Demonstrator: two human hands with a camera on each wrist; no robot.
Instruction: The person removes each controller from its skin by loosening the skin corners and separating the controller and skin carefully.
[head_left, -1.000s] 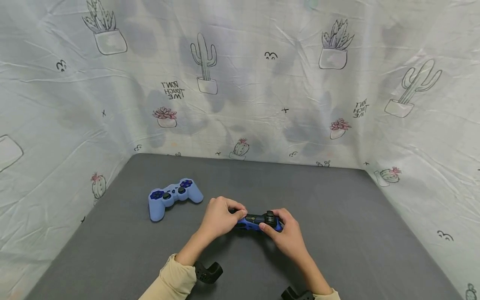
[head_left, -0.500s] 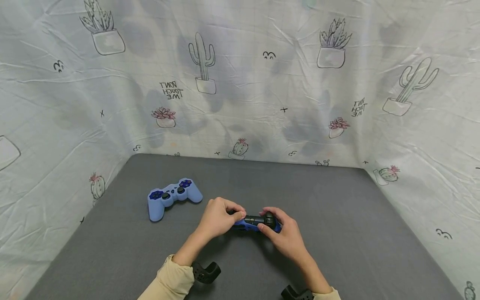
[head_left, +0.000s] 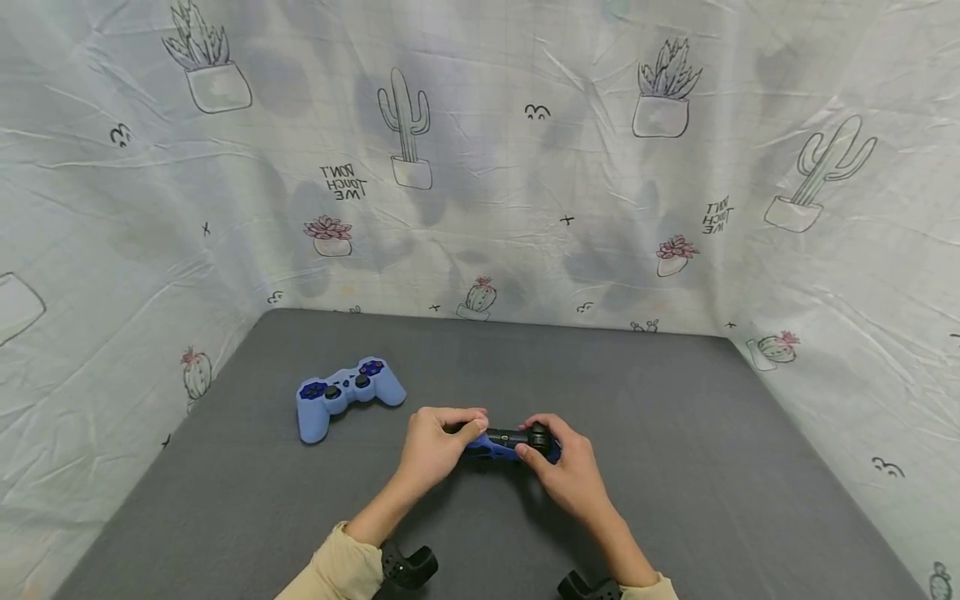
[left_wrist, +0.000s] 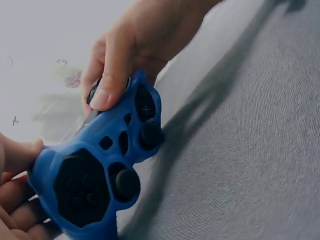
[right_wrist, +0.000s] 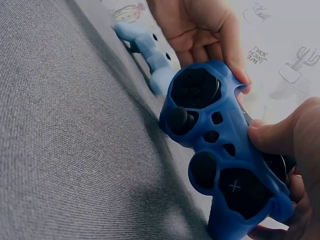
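Together, the left hand point(head_left: 435, 442) and right hand point(head_left: 562, 471) gripped a dark blue controller point(head_left: 510, 442) between them, fingers curled around its ends. Another, lighter controller point(head_left: 347, 392) lay at ten o'clock, well apart.

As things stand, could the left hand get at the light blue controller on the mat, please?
Probably yes, once it lets go: the left hand grips the dark blue controller, and the light blue controller lies nearby to its left on bare grey mat with nothing between.
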